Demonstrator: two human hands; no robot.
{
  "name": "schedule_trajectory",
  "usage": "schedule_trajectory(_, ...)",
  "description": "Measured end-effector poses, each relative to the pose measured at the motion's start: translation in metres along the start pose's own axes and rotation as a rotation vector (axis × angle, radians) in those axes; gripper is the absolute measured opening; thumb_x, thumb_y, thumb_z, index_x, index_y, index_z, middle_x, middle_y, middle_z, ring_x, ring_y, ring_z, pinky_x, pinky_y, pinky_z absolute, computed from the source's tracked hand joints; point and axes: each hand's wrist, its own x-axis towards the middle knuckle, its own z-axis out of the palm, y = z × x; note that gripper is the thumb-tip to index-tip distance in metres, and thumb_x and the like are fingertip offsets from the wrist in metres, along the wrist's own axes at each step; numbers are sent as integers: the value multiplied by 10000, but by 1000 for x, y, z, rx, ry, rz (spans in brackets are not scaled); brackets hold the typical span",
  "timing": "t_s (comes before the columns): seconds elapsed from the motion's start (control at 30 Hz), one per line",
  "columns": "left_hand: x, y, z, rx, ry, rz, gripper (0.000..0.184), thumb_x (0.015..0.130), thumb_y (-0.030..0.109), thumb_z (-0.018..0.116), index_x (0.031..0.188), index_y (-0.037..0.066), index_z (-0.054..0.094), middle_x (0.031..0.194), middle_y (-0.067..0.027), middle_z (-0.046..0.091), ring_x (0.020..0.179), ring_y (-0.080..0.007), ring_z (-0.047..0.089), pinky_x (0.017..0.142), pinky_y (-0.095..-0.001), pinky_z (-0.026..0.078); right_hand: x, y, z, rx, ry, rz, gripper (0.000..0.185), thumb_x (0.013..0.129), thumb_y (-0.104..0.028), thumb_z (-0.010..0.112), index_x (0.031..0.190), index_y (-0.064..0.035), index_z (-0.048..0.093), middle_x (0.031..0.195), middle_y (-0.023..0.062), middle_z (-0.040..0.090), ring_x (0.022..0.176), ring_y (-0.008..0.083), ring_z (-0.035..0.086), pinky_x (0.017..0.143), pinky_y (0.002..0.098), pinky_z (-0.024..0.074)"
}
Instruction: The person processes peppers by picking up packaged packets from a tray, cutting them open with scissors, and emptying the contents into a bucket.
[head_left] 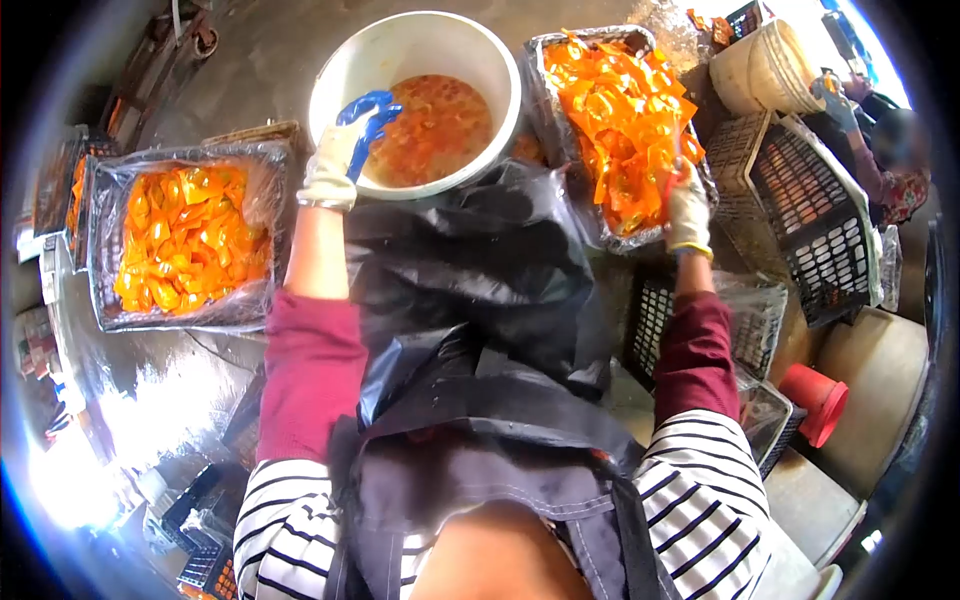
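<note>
My left hand [345,150], in a white glove with blue-coated fingers, hangs over the left rim of a large white bucket [335,85]. Its fingers are apart, and I see nothing held in them. Cloudy liquid with reddish-orange bits [435,130] fills the bucket's lower part. On the right, my right hand [688,208], also gloved, closes around a red-handled knife [670,186], its blade hard to make out. That hand is at the right edge of a plastic-lined crate [533,75] heaped with glossy orange pieces [615,120] that look like cut peppers.
Another lined crate [100,270] of orange pieces [190,235] stands on the left. Black crates [815,220], a cream bucket [765,70] and a red container [815,403] stand on the right. Another person's gloved hand [835,100] shows at upper right. A black apron [470,270] covers my lap.
</note>
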Motion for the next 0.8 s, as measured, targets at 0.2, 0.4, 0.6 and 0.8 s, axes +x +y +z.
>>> schedule_trajectory(0.2,1,8,7,-228,100,-83,375,919,158,446,1240,-33,482,1192,-139,563,1115,-226,548,935,-311,425,55,-35,89,-291,186,-173,429,848,-284,529,1232,-98,489,858,198,604,783,359,599,685,453,471)
schedule_trajectory(0.4,13,38,16,70,126,1,334,923,87,422,1212,-67,490,1204,-145,549,1101,-215,554,931,-302,442,116,-83,120,-521,-51,-8,438,831,-194,507,1258,-101,478,986,184,617,908,320,613,797,426,475)
schedule_trajectory(0.6,29,41,19,-197,147,-151,370,899,54,499,1243,-76,463,1231,-166,530,1102,-257,549,977,-327,406,205,-40,195,-557,-111,50,284,882,-283,416,959,-102,622,936,150,630,916,292,616,733,398,491)
schedule_trajectory(0.8,30,66,14,-195,227,-257,339,887,25,524,1225,-4,516,1146,-73,600,1050,-123,553,908,-248,433,223,-44,199,-691,-293,-185,284,891,-264,407,944,-83,620,898,157,628,873,295,606,716,397,483)
